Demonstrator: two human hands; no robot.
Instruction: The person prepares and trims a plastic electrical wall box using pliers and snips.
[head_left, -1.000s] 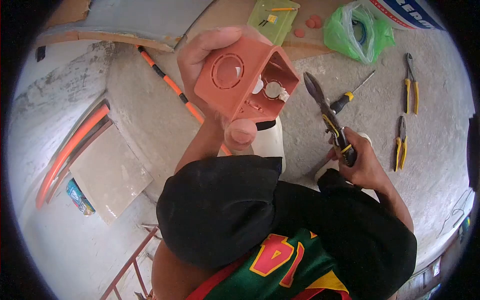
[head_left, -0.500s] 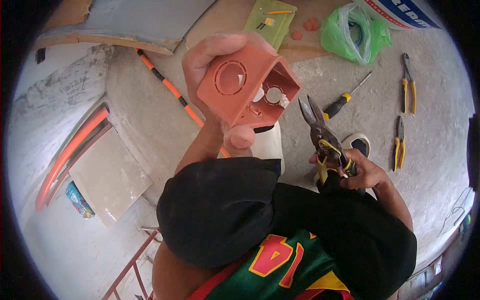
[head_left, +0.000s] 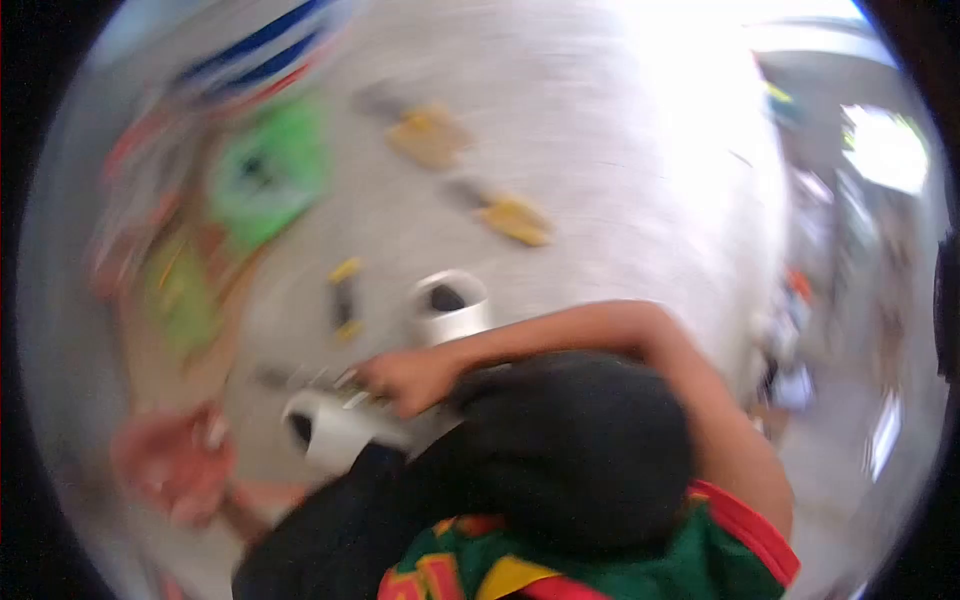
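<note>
The whole view is smeared by motion and has swung round. My right hand (head_left: 405,380) reaches across my black-clad knee, fingers closed, with the blurred grey blades of the tin snips (head_left: 310,378) sticking out to its left. At the lower left, the orange plastic junction box (head_left: 165,460) is a pinkish-orange blur. My left hand (head_left: 235,500) is a smear beside it and seems to grip it. A white shoe (head_left: 335,432) sits just under my right hand.
On the concrete floor lie a second white shoe (head_left: 450,305), a yellow-handled screwdriver (head_left: 345,290), two yellow-handled pliers (head_left: 430,135) (head_left: 515,220) and a green plastic bag (head_left: 265,175). Bright, washed-out surroundings fill the right side.
The camera has swung sharply, so the floor tools now sit upper left. The orange box dropped from upper centre to lower left. My right hand with the snips moved toward the middle.
</note>
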